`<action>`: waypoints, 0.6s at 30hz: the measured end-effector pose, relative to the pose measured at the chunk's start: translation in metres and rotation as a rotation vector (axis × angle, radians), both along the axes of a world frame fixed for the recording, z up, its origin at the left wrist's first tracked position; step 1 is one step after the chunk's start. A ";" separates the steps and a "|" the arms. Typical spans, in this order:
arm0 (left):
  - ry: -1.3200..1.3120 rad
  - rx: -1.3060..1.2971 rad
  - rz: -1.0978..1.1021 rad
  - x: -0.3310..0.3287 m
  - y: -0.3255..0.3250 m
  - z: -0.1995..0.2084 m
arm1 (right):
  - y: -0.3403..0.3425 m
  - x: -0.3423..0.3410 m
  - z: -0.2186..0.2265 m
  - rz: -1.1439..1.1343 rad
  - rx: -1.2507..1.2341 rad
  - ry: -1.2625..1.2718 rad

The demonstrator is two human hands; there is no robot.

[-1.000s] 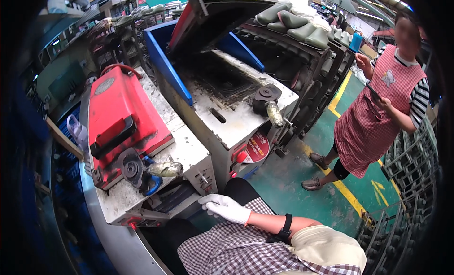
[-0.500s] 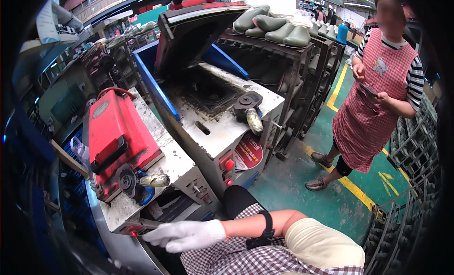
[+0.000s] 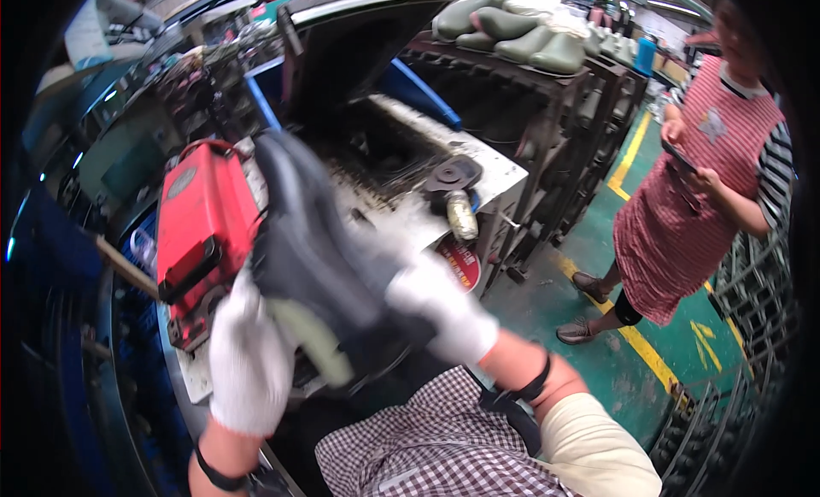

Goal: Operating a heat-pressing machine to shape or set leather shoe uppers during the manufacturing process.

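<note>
A dark grey-black boot [image 3: 312, 232], smeared by motion, is held up in front of me between both hands. A pale green strip [image 3: 312, 343] shows along its lower left side. My left hand [image 3: 248, 360], in a white knitted glove, grips it from the left, the fingers partly hidden behind it. On the right, my right hand [image 3: 448, 309], also gloved in white, closes on its other end and is blurred. Behind the boot are a red-covered press [image 3: 209, 215] and a second press with its heavy lid [image 3: 359, 52] raised.
A dark fitting with a wrapped handle [image 3: 461, 215] lies on the open press's front right corner. Olive-green boots [image 3: 547, 51] stand on a rack behind. To the right, a person in a red checked apron [image 3: 683, 215] stands holding a dark handheld object on the green floor [image 3: 547, 326].
My left hand has come into view. My right hand, empty half a second ago by the left press's red button, has moved up and right; both now hold the boot.
</note>
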State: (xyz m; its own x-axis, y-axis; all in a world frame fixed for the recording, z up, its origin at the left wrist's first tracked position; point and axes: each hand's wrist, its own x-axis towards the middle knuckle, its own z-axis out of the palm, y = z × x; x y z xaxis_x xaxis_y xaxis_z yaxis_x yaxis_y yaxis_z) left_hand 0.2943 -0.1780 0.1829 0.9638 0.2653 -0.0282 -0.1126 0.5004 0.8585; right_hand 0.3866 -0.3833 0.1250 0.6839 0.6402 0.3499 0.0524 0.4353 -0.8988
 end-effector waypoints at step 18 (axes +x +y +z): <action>-0.944 1.177 0.698 0.272 0.020 0.133 | 0.056 0.374 -0.004 -0.423 -1.088 -0.793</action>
